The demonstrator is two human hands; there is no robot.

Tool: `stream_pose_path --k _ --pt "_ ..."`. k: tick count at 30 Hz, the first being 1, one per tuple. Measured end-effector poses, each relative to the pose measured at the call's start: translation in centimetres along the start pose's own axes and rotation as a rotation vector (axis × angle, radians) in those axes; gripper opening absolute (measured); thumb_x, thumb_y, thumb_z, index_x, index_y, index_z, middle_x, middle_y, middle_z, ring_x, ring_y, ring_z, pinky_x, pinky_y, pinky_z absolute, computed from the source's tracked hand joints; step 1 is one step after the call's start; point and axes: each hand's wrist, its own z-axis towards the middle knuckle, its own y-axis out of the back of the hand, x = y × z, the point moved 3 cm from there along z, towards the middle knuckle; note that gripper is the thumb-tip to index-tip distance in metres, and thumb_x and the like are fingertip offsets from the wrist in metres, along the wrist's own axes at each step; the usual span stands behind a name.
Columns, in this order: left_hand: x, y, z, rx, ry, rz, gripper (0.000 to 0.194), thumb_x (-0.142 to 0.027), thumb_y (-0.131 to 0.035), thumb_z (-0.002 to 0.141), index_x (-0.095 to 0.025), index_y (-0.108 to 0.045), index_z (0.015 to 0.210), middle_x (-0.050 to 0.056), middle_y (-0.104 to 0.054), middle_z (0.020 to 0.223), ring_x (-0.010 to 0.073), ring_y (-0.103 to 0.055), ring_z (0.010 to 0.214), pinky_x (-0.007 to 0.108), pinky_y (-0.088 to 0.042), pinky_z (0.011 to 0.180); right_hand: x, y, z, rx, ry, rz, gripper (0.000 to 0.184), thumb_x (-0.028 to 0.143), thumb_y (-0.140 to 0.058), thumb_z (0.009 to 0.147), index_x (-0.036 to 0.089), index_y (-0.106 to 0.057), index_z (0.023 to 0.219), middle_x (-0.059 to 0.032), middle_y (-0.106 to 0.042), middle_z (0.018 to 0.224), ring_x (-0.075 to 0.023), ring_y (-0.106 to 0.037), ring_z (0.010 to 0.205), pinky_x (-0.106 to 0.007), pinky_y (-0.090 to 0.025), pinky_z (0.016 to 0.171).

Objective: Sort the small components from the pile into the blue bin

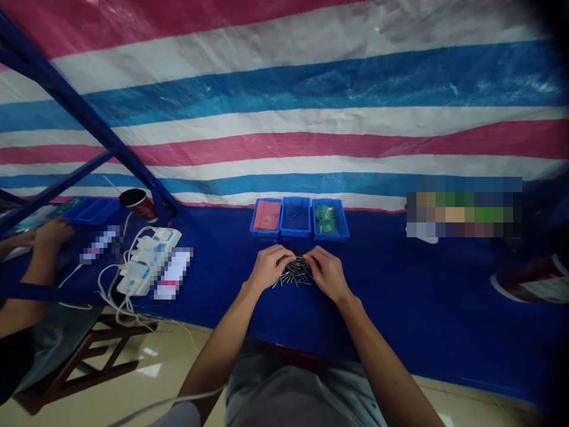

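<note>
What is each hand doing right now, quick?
Left hand: closed at the pile of small pins; what it holds cannot be told.
Right hand: closed at the same pile; what it holds cannot be told.

Through the head camera I get a bare left hand [268, 268] and right hand [326, 274], with a bare left forearm [217, 350] and right forearm [382, 356] running down to the lower edge. Below them sits creased grey cloth [284, 391], shorts or trousers, I can't tell which. At the bottom edge, by the left forearm, I see pale fabric [178, 416], too cut off to call, and a thin white cord [169, 402] crossing near it.
</note>
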Motion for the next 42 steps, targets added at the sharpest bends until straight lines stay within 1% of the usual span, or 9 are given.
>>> stream_pose_path --k 7,11,19,30,34,42 --pt "-0.03 0.11 0.02 0.004 0.003 -0.003 0.019 -0.030 -0.059 0.097 -0.019 -0.073 0.090 0.005 -0.072 0.085 0.0153 -0.065 0.078 0.028 -0.051 0.077 -0.15 0.11 0.00 -0.017 0.012 0.026 0.026 0.032 -0.047 0.102 0.022 -0.066 0.087 -0.0041 -0.063 0.081 -0.0171 -0.061 0.071 -0.029 -0.046 0.069" --pt "0.15 0.15 -0.07 -0.014 0.007 -0.010 0.019 -0.030 -0.059 0.097 -0.019 -0.073 0.090 0.005 -0.071 0.084 0.0156 -0.065 0.077 0.028 -0.051 0.076 -0.12 0.20 0.01 -0.027 0.015 0.043 0.024 0.032 -0.049 0.101 0.022 -0.068 0.089 -0.0049 -0.066 0.084 -0.0180 -0.062 0.074 -0.030 -0.048 0.071" --pt "0.12 0.21 -0.05 -0.025 0.012 -0.005 0.019 -0.030 -0.059 0.097 -0.019 -0.073 0.090 0.005 -0.070 0.081 0.0147 -0.063 0.073 0.027 -0.049 0.072 0.08 0.42 0.11 -0.069 0.018 0.120 0.017 0.027 -0.054 0.099 0.023 -0.068 0.092 -0.0052 -0.068 0.091 -0.0191 -0.065 0.081 -0.032 -0.051 0.077" --pt "0.38 0.16 -0.16 -0.044 0.014 0.001 0.020 -0.030 -0.059 0.097 -0.018 -0.074 0.090 0.004 -0.068 0.079 0.0136 -0.060 0.069 0.026 -0.048 0.069 0.12 0.61 0.06 -0.105 0.010 0.119 0.017 0.028 -0.054 0.099 0.023 -0.069 0.092 -0.0059 -0.069 0.092 -0.0198 -0.066 0.082 -0.033 -0.052 0.074" --pt "0.44 0.13 -0.16 -0.043 0.015 0.002 0.018 -0.028 -0.060 0.096 -0.018 -0.074 0.090 0.004 -0.069 0.080 0.0136 -0.060 0.070 0.026 -0.048 0.070 0.10 0.48 0.04 -0.096 0.011 0.126 0.017 0.028 -0.053 0.099 0.024 -0.068 0.092 -0.0064 -0.069 0.092 -0.0206 -0.066 0.082 -0.033 -0.052 0.075" --pt "0.28 0.18 -0.17 -0.037 0.016 0.002 0.021 -0.031 -0.058 0.097 -0.019 -0.074 0.090 0.005 -0.070 0.081 0.0144 -0.062 0.071 0.027 -0.049 0.070 0.34 0.43 0.13 -0.073 0.011 0.137 0.016 0.026 -0.053 0.099 0.023 -0.067 0.091 -0.0056 -0.068 0.091 -0.0198 -0.065 0.082 -0.033 -0.051 0.076"
